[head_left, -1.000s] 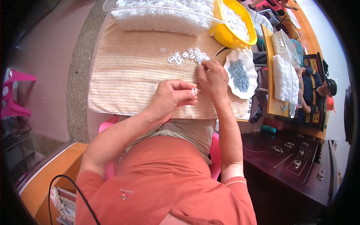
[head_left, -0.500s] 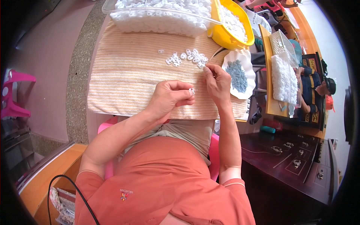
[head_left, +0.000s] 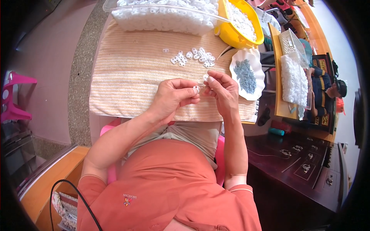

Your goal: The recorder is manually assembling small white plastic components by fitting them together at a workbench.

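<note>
Left hand point(head_left: 173, 96) pinches small white ring point(head_left: 196, 89), frame centre | right hand point(head_left: 221, 90) fingertips pinched at its 1 o'clock, contents unclear | loose white pieces point(head_left: 192, 57) at 12 on striped towel point(head_left: 131, 77)

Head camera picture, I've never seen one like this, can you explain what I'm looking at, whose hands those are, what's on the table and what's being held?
This picture comes from a wide fisheye camera worn on a person's head, looking down, so the edges bend and the person's own orange shirt and forearms fill the lower part. There is no machine, only two bare hands. The left hand pinches a small white plastic piece between thumb and finger. The right hand is right beside it, fingertips pinched on another small white piece. Both hover over a striped beige towel spread on the table. On the towel lies a loose cluster of white pieces. Beyond it are a clear tray heaped with white parts and a yellow bowl holding more. To the right stands a white scalloped dish with small grey-blue bits.
</note>
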{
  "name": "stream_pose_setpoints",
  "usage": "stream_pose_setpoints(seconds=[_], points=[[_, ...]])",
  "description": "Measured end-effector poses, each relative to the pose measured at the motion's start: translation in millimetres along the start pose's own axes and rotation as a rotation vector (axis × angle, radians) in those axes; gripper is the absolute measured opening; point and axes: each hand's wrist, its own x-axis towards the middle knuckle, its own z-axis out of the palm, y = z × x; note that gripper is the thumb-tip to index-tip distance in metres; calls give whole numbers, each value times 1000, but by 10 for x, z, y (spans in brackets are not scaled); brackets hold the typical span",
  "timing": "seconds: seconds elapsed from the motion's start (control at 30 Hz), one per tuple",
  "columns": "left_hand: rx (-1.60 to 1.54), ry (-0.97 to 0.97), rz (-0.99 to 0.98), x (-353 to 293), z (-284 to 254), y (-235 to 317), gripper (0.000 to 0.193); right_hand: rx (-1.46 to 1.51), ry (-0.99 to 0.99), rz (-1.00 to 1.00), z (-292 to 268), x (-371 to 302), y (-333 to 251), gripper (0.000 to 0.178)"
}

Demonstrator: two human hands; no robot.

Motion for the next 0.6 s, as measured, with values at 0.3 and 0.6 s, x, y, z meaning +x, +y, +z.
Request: stream_pose_setpoints(seconds=[0.3, 0.6], points=[[-5, -12, 4, 15, -19, -22, 17, 76, -126, 32, 25, -123, 73, 23], [-26, -13, -8, 25, -23, -26, 16, 94, -191, 48, 4, -157, 77, 29]])
